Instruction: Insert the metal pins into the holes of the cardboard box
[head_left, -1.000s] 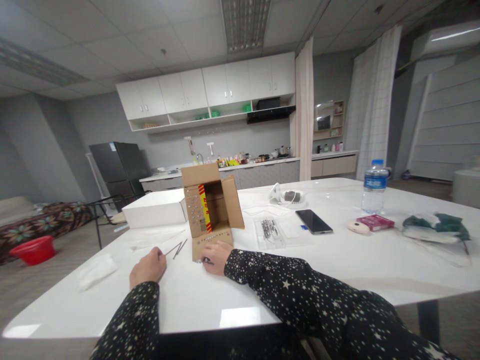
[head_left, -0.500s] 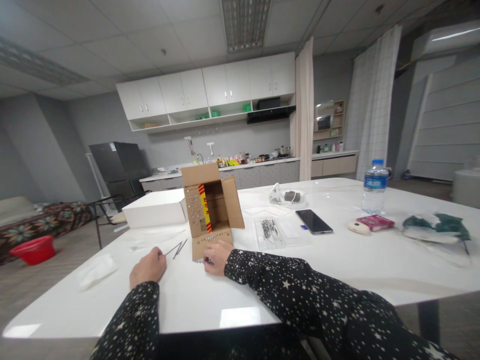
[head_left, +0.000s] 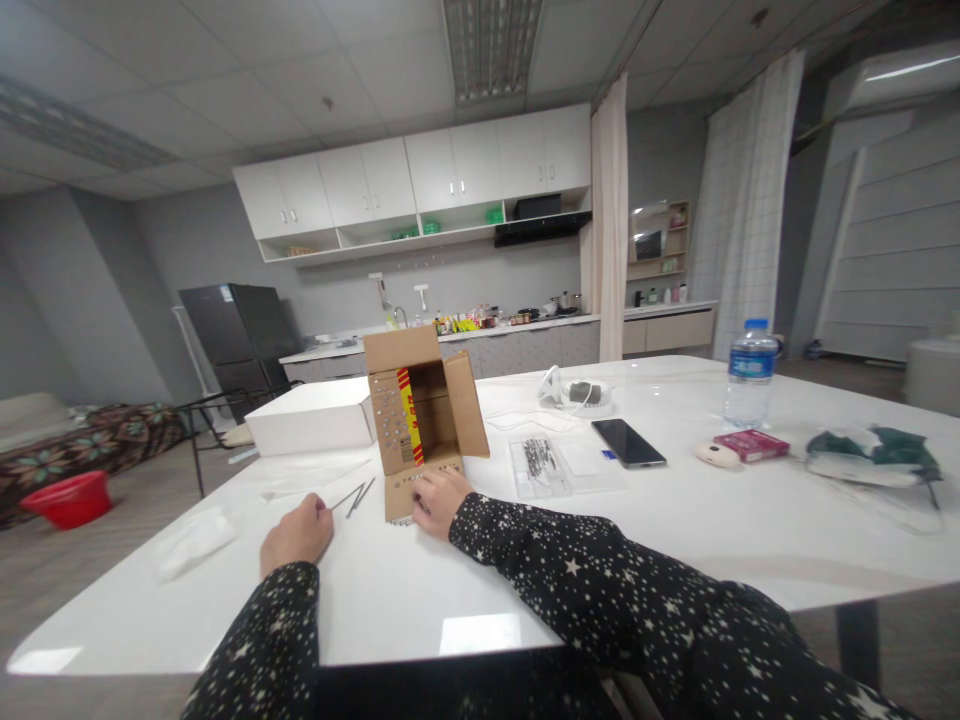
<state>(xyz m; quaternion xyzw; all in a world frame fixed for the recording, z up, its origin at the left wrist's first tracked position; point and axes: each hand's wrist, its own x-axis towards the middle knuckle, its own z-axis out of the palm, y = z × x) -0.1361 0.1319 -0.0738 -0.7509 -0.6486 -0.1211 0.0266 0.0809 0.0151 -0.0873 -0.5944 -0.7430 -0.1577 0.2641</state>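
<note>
My left hand [head_left: 298,533] rests closed on the table, its fingers curled. One end of a thin dark metal rod [head_left: 346,496] meets its fingertips; whether it is gripped I cannot tell. Beside it lies another thin rod [head_left: 361,497]. My right hand [head_left: 444,500] is bent over the front flap of an open cardboard box [head_left: 397,495], fingers closed together; anything between them is hidden. Small shiny metal heads [head_left: 391,420] dot the box's left flap, with more along the front flap. Thin metal shafts [head_left: 402,521] show under the front flap's edge.
Right of the box lies a clear plastic case [head_left: 538,468] of dark metal pieces. Farther right are a phone [head_left: 628,442], a maroon small box [head_left: 751,445] and a water bottle [head_left: 748,375]. A white box [head_left: 311,418] stands behind left; crumpled tissue [head_left: 195,543] lies left.
My right hand has shifted slightly right and up along the front flap, uncovering more of the shafts at its edge. My left hand stays nearly still.
</note>
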